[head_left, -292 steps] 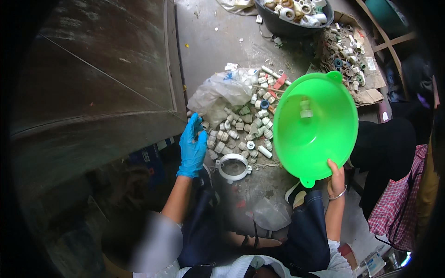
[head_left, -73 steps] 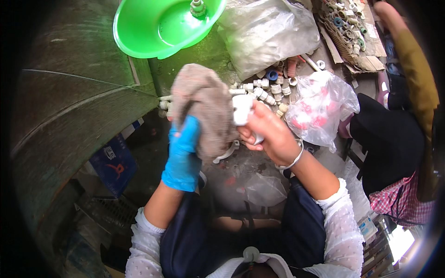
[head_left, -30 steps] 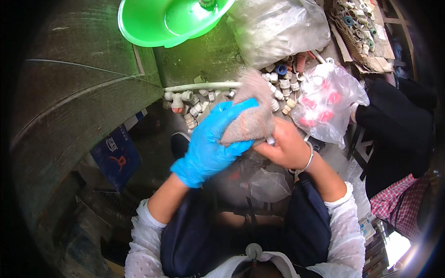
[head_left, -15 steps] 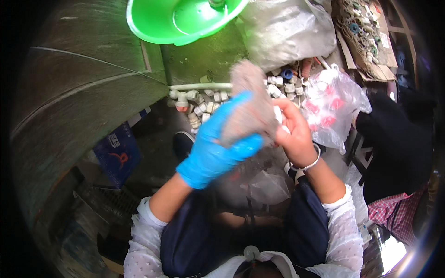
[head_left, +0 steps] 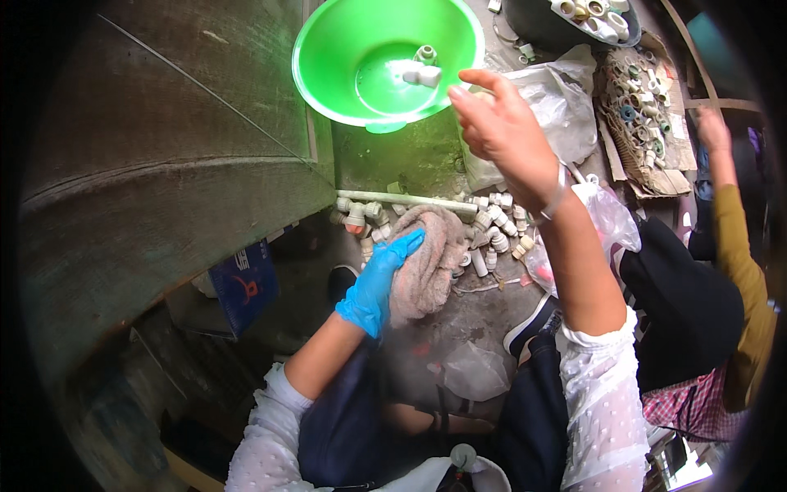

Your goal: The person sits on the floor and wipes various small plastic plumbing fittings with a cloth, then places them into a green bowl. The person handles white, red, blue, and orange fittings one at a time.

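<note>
My left hand (head_left: 379, 275), in a blue glove, grips a crumpled greyish-pink cloth (head_left: 430, 254) in front of my knees. My bare right hand (head_left: 508, 135) is stretched forward at the right rim of a green basin (head_left: 328, 90), fingers apart and holding nothing. Inside the basin is a white plastic pipe fitting (head_left: 422, 75), slightly blurred, with another fitting (head_left: 425, 55) just beyond it. Beyond the cloth and to its right, a heap of white pipe fittings (head_left: 496, 234) lies on the ground, partly hidden by the cloth.
A white pipe (head_left: 402, 199) lies across the heap. Plastic bags (head_left: 557, 98) sit right of the basin. Farther right is a flattened carton (head_left: 668, 156) bearing many fittings, with a dark tub (head_left: 533, 20) behind. A wooden panel (head_left: 188, 98) stands left. Another person's arm (head_left: 730, 221) shows at right.
My right hand has moved from the cloth up to the basin, letting go of a white fitting. My left hand has lowered slightly with the cloth. The view has shifted, showing more of the basin.
</note>
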Demonstrator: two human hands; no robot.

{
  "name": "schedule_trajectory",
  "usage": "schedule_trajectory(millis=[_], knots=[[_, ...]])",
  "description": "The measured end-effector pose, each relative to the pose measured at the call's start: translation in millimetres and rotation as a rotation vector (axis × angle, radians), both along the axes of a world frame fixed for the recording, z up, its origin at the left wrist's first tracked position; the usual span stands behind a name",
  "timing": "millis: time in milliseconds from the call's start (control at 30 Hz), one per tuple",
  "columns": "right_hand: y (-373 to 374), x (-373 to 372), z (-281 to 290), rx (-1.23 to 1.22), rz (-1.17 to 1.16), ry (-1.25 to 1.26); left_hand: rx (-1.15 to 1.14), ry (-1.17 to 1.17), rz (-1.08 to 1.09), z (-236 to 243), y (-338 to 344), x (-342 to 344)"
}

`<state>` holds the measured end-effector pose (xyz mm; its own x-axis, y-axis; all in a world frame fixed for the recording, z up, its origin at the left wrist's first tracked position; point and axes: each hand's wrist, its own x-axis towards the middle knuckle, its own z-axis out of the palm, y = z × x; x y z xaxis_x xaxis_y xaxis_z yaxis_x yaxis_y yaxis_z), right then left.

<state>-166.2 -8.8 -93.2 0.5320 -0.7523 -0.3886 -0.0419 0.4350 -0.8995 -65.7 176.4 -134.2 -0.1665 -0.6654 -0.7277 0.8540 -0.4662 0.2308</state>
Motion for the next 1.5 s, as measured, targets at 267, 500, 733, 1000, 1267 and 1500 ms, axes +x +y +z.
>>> schedule_trajectory(millis=[267, 500, 733, 1000, 1267, 1500], knots=[[81.8, -82.5, 20.1, 0.491, -0.085, -0.207, -0.086, -0.109, 0.161, 13.1, 4.5, 15.5], [98.6, -90.7, -9.6, 0.597, 0.104, -0.018, -0.027, -0.368, 0.143, -12.4, 16.4, 3.5], [112.2, -96.3, -23.4, 0.583, 0.001, -0.163, -0.534, -0.957, -0.334, 14.0, -3.4, -25.1], [138.6, -96.7, -0.5, -0.32, 0.193, 0.151, -0.281, -0.735, -0.35, 7.7, -11.7, -38.2], [81.5, -29.0, -9.2, -0.097, 0.08, -0.184, -0.065, -0.081, -0.01, -23.9, 10.3, -18.5], [33.4, -22.3, -33.9, -0.696, 0.047, 0.233, 0.105, -0.01, 0.151, 1.0, -4.9, -23.7]])
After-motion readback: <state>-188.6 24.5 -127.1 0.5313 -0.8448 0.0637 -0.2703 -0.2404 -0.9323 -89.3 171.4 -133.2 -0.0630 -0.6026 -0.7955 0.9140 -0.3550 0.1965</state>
